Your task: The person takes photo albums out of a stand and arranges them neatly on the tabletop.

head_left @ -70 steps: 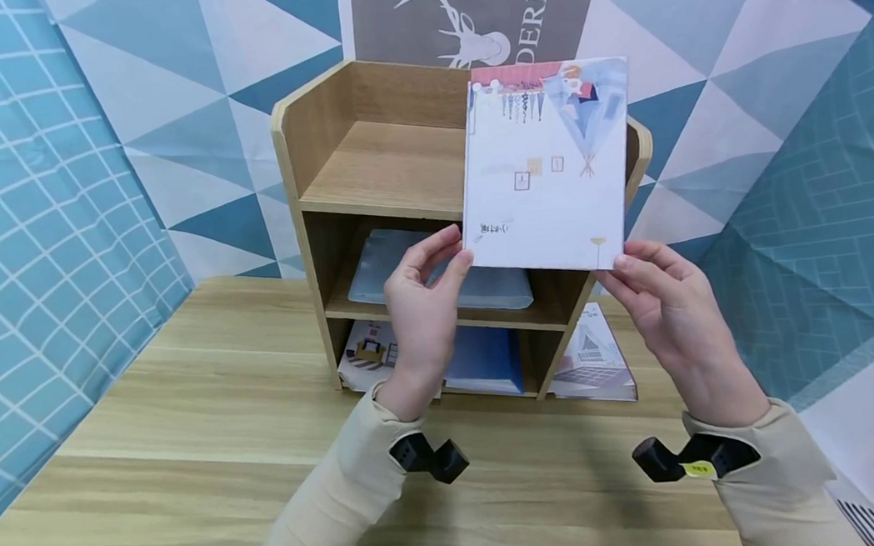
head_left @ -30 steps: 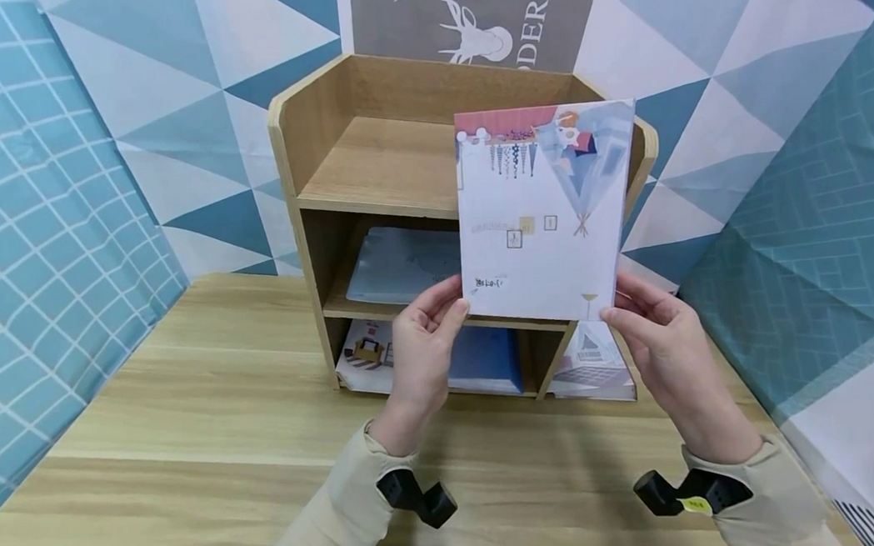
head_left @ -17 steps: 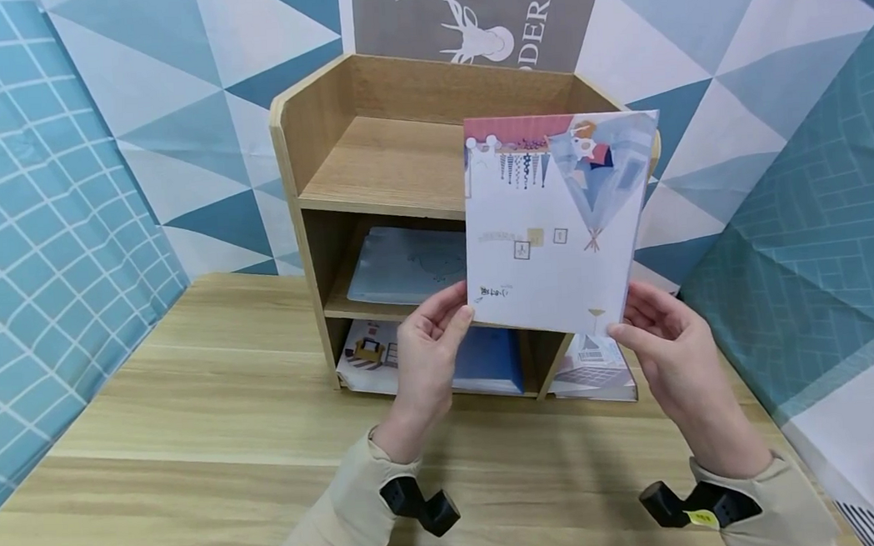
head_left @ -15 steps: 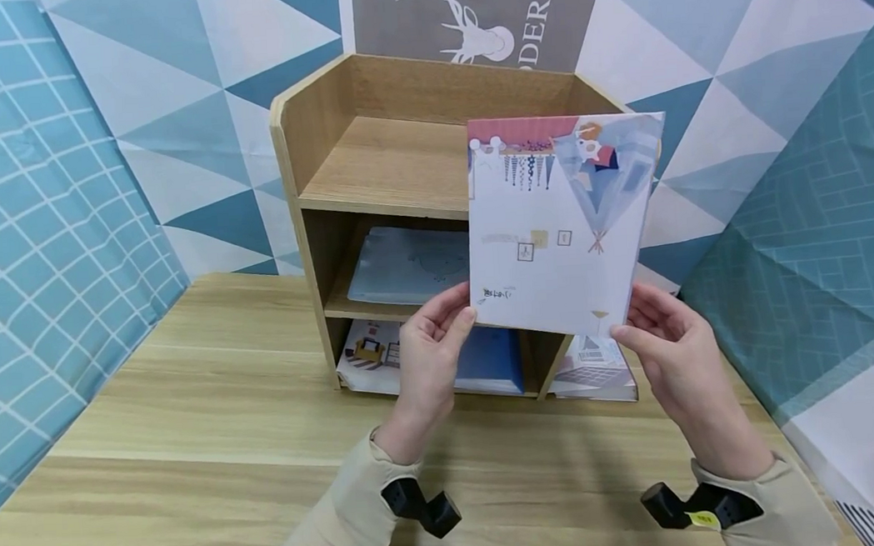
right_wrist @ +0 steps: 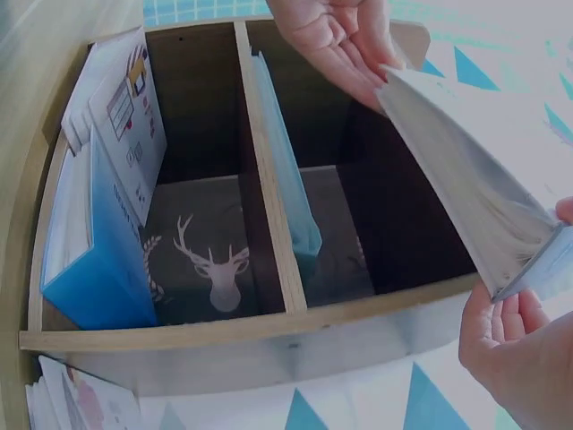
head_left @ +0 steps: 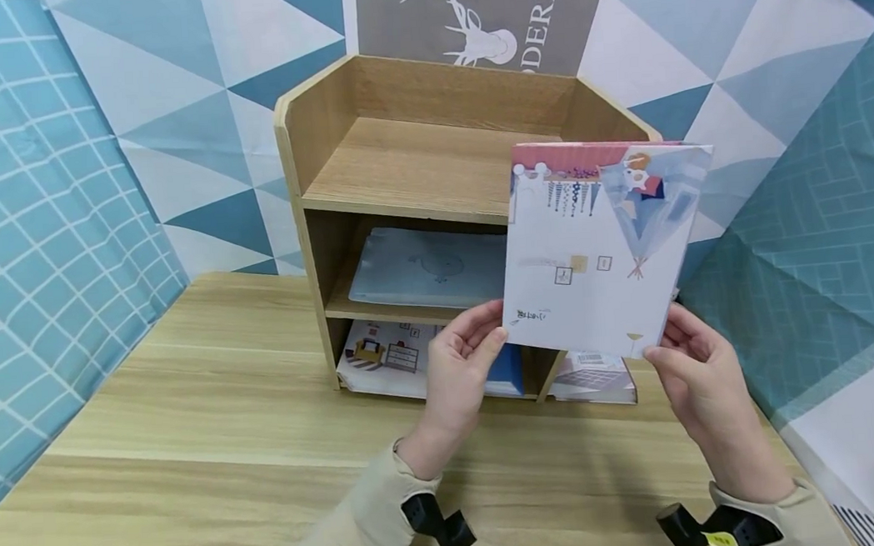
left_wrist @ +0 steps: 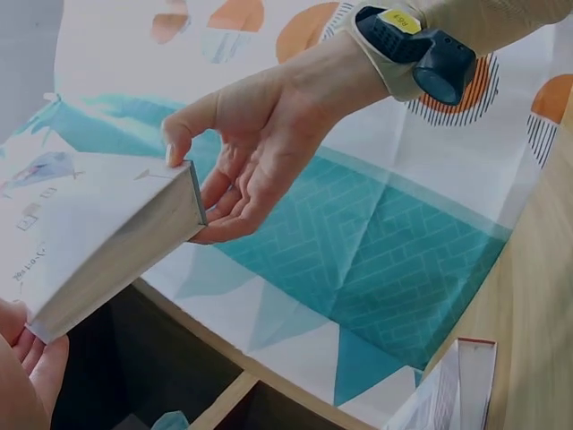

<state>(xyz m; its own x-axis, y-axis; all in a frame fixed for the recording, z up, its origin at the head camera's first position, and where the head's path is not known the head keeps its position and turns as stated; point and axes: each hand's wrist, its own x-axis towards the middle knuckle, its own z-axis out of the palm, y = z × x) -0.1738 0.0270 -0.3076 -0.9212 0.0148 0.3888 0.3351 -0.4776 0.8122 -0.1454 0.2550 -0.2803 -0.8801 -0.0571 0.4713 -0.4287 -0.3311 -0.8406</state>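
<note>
A thick white book (head_left: pixel 593 247) with a pink edge and a blue tent picture hangs in the air before the right side of the wooden shelf. By its lower left corner my left hand (head_left: pixel 461 372) pinches it between thumb and fingers. The lower right corner is held by my right hand (head_left: pixel 715 390), thumb on the cover and fingers behind. In the left wrist view my right hand (left_wrist: pixel 277 125) grips the far end of the book (left_wrist: pixel 107 233). The page edges of the book (right_wrist: pixel 474 170) show in the right wrist view.
The wooden shelf (head_left: pixel 415 161) stands on a wooden table (head_left: pixel 193 455). A pale blue folder (head_left: pixel 429 265) lies on its middle level. White books (head_left: pixel 389 355) and a blue binder (right_wrist: pixel 112 242) occupy the bottom one. More books (head_left: pixel 594 378) lie right of the shelf.
Both hands have carried the book down and to the right across the shelf front. More of the top shelf and the pale blue folder now shows. The grip looks the same.
</note>
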